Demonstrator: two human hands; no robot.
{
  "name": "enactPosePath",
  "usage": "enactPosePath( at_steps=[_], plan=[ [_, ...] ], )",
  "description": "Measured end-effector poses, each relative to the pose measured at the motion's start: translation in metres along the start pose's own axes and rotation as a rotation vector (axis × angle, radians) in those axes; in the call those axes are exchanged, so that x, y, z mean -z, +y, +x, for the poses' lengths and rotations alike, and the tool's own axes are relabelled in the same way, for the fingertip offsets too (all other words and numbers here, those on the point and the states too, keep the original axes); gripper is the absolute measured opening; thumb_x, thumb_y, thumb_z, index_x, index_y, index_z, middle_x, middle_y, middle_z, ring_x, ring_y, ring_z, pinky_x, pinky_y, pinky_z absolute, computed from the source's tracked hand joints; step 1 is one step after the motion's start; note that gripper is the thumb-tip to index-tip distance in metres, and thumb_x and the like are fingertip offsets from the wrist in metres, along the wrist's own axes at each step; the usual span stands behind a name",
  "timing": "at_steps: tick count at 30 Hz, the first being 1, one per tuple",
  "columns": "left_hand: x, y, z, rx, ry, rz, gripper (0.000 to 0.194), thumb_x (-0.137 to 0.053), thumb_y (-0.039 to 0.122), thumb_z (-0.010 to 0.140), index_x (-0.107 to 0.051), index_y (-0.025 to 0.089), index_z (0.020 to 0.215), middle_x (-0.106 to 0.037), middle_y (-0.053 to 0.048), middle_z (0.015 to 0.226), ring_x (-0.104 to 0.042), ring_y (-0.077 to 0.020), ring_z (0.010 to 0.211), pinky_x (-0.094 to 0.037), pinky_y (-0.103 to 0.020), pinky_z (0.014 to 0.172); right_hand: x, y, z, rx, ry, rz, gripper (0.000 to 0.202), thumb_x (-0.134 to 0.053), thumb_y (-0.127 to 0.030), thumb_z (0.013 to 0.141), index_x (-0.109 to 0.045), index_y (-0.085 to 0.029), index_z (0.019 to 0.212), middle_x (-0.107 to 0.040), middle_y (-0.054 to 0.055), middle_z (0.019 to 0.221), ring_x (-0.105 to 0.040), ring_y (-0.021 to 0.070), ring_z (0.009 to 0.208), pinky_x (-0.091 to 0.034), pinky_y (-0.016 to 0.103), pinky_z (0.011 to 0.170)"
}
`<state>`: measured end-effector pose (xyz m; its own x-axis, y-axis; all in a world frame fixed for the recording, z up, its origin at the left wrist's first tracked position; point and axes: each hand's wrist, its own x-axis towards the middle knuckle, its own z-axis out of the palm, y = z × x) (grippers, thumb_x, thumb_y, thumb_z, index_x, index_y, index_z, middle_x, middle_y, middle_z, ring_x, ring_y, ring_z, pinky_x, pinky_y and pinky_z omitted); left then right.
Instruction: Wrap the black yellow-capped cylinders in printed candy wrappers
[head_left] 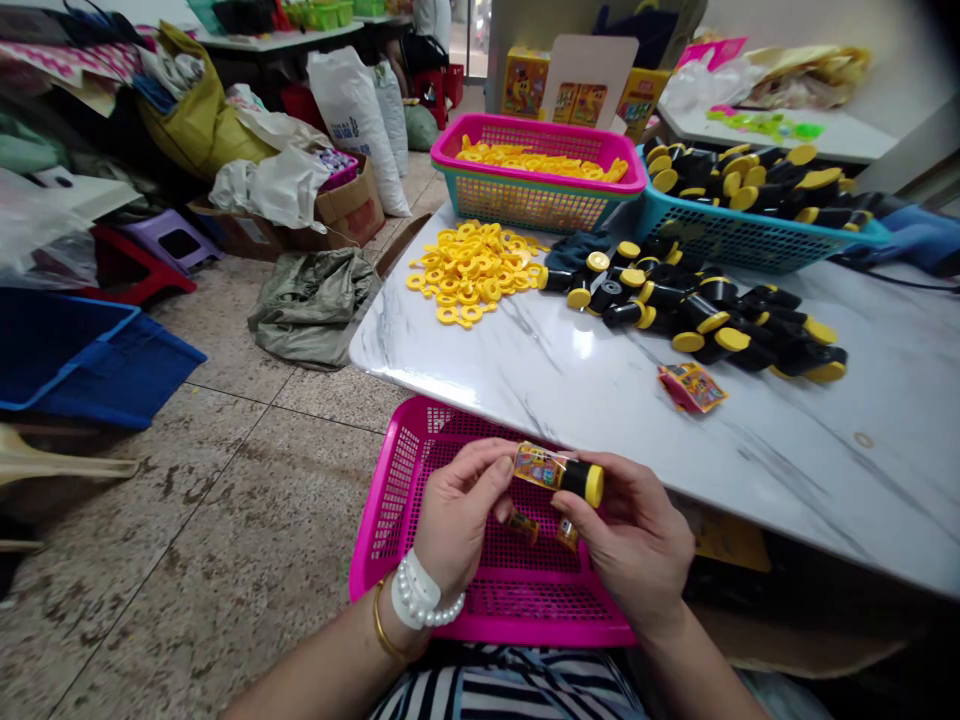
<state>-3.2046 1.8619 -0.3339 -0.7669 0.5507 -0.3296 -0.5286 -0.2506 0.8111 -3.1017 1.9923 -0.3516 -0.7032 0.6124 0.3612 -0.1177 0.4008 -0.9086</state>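
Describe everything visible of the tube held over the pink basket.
The black tube looks plastic, with a yellow cap and a glossy printed sleeve around its other end. It lies crosswise, cap to the right, above the pink basket, in the grip of the left hand at the sleeve and the right hand near the cap.

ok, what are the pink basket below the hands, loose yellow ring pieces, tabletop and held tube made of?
Pink basket: plastic, semi-gloss; moulded mesh walls.
Yellow ring pieces: likely plastic, slightly shiny; uniform colour and shape.
Tabletop: glossy, grey-veined marble look; stone or laminate, can't tell.
Held tube: probably plastic, smooth black with yellow end; shiny printed wrap, maybe film.
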Motion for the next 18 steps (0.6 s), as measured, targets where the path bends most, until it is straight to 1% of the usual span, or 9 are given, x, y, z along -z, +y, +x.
enactPosePath(
  at_steps=[1, 2, 5, 7, 9, 12, 14, 16, 18],
  plan=[
    [0.002, 0.0, 0.0, -0.029, -0.012, 0.01, 0.035, -0.077, 0.036, 0.079, -0.071, 0.016, 0.107, -0.066, -0.007, 0.098, -0.056, -0.0069, 0.067, -0.045, -0.017, 0.054, 0.0, 0.001, -0.001, 0.009, -0.026, 0.016, 0.042, -0.078, -0.017, 0.078, -0.063, -0.027, 0.117, -0.07, 0.002, 0.106, -0.07, 0.0154, 0.092, -0.06, 0.026, 0.083],
    [0.005, 0.0, 0.002, -0.01, -0.066, 0.026, 0.04, -0.078, 0.036, 0.078, -0.068, 0.017, 0.112, -0.066, -0.007, 0.101, -0.059, -0.0091, 0.071, -0.049, -0.02, 0.057, 0.0, 0.002, -0.002, 0.025, -0.066, 0.013, 0.043, -0.077, -0.017, 0.079, -0.063, -0.027, 0.118, -0.07, 0.003, 0.107, -0.069, 0.0161, 0.093, -0.06, 0.027, 0.083],
    [0.016, 0.001, 0.01, 0.172, -0.275, 0.105, 0.045, -0.08, 0.039, 0.075, -0.067, 0.014, 0.11, -0.067, -0.006, 0.086, -0.061, -0.0104, 0.064, -0.05, -0.023, 0.055, 0.002, 0.002, -0.001, 0.124, -0.187, -0.12, 0.043, -0.078, -0.022, 0.078, -0.065, -0.026, 0.119, -0.066, 0.006, 0.107, -0.066, 0.0196, 0.098, -0.058, 0.034, 0.087],
    [0.022, 0.001, 0.014, 0.22, -0.289, 0.16, 0.037, -0.081, 0.035, 0.074, -0.069, 0.011, 0.101, -0.067, -0.003, 0.078, -0.058, -0.0071, 0.057, -0.048, -0.021, 0.055, 0.006, 0.0, 0.002, 0.177, -0.26, -0.239, 0.047, -0.077, -0.024, 0.08, -0.064, -0.024, 0.125, -0.064, 0.008, 0.107, -0.064, 0.0199, 0.098, -0.058, 0.034, 0.086],
    [0.025, 0.001, 0.015, 0.21, -0.266, 0.18, 0.034, -0.082, 0.029, 0.072, -0.069, 0.012, 0.098, -0.07, -0.004, 0.083, -0.061, -0.008, 0.065, -0.05, -0.022, 0.062, 0.011, -0.001, 0.002, 0.212, -0.311, -0.296, 0.051, -0.074, -0.023, 0.082, -0.06, -0.024, 0.132, -0.066, 0.008, 0.107, -0.065, 0.0184, 0.096, -0.058, 0.031, 0.084],
    [0.022, -0.001, 0.008, 0.134, -0.316, 0.248, 0.031, -0.08, 0.026, 0.074, -0.07, 0.014, 0.101, -0.072, -0.006, 0.091, -0.066, -0.0132, 0.078, -0.055, -0.029, 0.074, 0.019, -0.002, -0.006, 0.228, -0.307, -0.295, 0.05, -0.072, -0.016, 0.083, -0.061, -0.024, 0.131, -0.071, 0.006, 0.106, -0.069, 0.0162, 0.09, -0.059, 0.027, 0.082],
    [0.016, -0.004, 0.0, -0.044, -0.326, 0.403, 0.027, -0.078, 0.024, 0.077, -0.071, 0.016, 0.102, -0.073, -0.006, 0.093, -0.067, -0.0153, 0.083, -0.055, -0.031, 0.079, 0.022, -0.002, -0.015, 0.094, -0.26, -0.225, 0.043, -0.071, -0.017, 0.083, -0.065, -0.024, 0.124, -0.074, 0.005, 0.101, -0.071, 0.0153, 0.081, -0.06, 0.025, 0.075],
    [0.01, -0.007, -0.007, -0.292, -0.332, 0.555, 0.022, -0.074, 0.018, 0.08, -0.072, 0.017, 0.101, -0.073, -0.006, 0.097, -0.067, -0.0161, 0.09, -0.054, -0.031, 0.085, 0.023, -0.002, -0.023, -0.177, -0.253, -0.063, 0.029, -0.068, -0.023, 0.087, -0.068, -0.023, 0.116, -0.076, 0.004, 0.088, -0.071, 0.0143, 0.068, -0.061, 0.024, 0.065],
    [0.007, -0.01, -0.011, -0.475, -0.373, 0.623, 0.019, -0.069, 0.013, 0.083, -0.072, 0.019, 0.101, -0.072, -0.006, 0.105, -0.067, -0.0166, 0.099, -0.053, -0.031, 0.092, 0.02, -0.002, -0.029, -0.426, -0.271, 0.111, 0.019, -0.064, -0.03, 0.09, -0.071, -0.02, 0.105, -0.076, 0.003, 0.076, -0.07, 0.0142, 0.058, -0.061, 0.023, 0.058]
  ],
)
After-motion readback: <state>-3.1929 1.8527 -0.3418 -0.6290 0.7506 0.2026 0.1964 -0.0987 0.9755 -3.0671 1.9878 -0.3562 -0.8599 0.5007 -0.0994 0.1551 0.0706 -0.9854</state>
